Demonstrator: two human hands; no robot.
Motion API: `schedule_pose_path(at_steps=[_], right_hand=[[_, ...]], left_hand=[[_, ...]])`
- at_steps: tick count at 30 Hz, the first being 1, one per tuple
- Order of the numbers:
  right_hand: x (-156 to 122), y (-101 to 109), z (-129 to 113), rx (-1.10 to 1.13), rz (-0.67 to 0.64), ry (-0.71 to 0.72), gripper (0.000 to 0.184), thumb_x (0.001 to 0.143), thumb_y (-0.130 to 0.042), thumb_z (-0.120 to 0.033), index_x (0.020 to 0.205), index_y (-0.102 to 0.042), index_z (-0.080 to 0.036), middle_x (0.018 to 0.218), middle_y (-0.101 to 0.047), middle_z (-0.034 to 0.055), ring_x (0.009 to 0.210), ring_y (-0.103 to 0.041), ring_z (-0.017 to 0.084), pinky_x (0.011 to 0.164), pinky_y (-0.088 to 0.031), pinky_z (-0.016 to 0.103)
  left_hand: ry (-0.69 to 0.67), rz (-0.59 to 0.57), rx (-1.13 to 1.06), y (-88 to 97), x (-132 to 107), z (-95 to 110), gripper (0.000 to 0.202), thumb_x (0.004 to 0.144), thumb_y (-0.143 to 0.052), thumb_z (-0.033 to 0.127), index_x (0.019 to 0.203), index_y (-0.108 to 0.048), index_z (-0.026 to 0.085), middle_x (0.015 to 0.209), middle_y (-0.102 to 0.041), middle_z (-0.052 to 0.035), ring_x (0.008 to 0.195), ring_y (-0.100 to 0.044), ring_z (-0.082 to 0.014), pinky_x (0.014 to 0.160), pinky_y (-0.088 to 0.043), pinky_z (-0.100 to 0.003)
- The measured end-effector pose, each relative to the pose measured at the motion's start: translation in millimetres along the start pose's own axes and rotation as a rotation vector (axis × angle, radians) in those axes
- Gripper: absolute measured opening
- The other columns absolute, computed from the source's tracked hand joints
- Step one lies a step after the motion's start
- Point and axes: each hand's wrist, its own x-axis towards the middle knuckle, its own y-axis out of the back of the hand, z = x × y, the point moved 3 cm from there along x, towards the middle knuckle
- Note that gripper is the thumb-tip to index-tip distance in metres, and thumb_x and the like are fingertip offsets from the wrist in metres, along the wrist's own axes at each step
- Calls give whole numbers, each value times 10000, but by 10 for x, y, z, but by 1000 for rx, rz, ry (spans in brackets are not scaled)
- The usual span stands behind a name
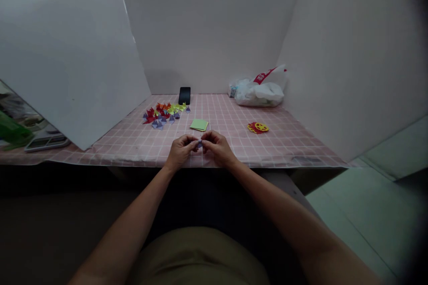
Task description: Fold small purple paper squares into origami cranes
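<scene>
Between the fingertips of both hands is a small piece of folded purple paper (pixel 199 144), mostly hidden by the fingers. My left hand (pixel 182 149) pinches it from the left, and my right hand (pixel 217 146) pinches it from the right. Both hands are over the front part of the table. Just beyond them lies a stack of square paper sheets (pixel 199 124), light green on top with yellow showing below. Further left sits a cluster of small folded paper figures (pixel 163 113) in red, orange, yellow and purple.
A pink checked tablecloth (pixel 220 111) covers the table. At the back are a black phone (pixel 184 95) and a white plastic bag (pixel 261 93). Yellow and red cut-out shapes (pixel 258 128) lie right. White panels (pixel 214 31) enclose three sides. A scale-like device (pixel 47 141) is far left.
</scene>
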Motion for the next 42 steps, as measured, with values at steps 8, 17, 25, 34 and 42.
schedule_pose_path(at_steps=[8, 17, 25, 34, 42], right_hand=[[-11, -3, -10, -72, -3, -66, 149, 771, -666, -300, 802, -585, -179, 664, -604, -28, 513, -542, 90, 483, -439, 220], [-12, -5, -2, -66, -21, -64, 171, 773, -678, -320, 790, -578, -182, 639, -593, -35, 489, -537, 97, 464, -439, 220], [-15, -25, -17, -167, -62, -50, 190, 801, -671, -358, 811, -582, -191, 636, -598, -28, 502, -529, 107, 474, -434, 227], [-26, -25, -38, -239, -18, -26, 206, 804, -666, -372, 764, -565, -198, 602, -575, -33, 495, -511, 104, 466, -414, 221], [-19, -19, -32, -205, 22, 11, 149, 799, -640, -309, 744, -558, -197, 579, -556, -47, 461, -501, 97, 450, -405, 222]], left_hand=[[-12, 14, 21, 15, 5, -22, 183, 754, -737, 321, 816, -671, 161, 668, -648, 10, 605, -597, -114, 600, -476, -247], [-7, 15, 46, 4, 1, 16, 212, 740, -739, 350, 805, -671, 160, 641, -641, 16, 584, -589, -119, 590, -466, -250], [0, 5, 57, 8, -2, 17, 208, 748, -724, 351, 801, -658, 161, 618, -630, 18, 571, -579, -119, 581, -452, -249], [2, -20, 57, -7, 3, 33, 180, 742, -724, 319, 786, -665, 156, 613, -632, 16, 565, -579, -118, 586, -452, -253], [0, -31, 36, -19, -1, 45, 208, 722, -746, 315, 818, -652, 156, 664, -654, 9, 585, -588, -116, 595, -469, -251]])
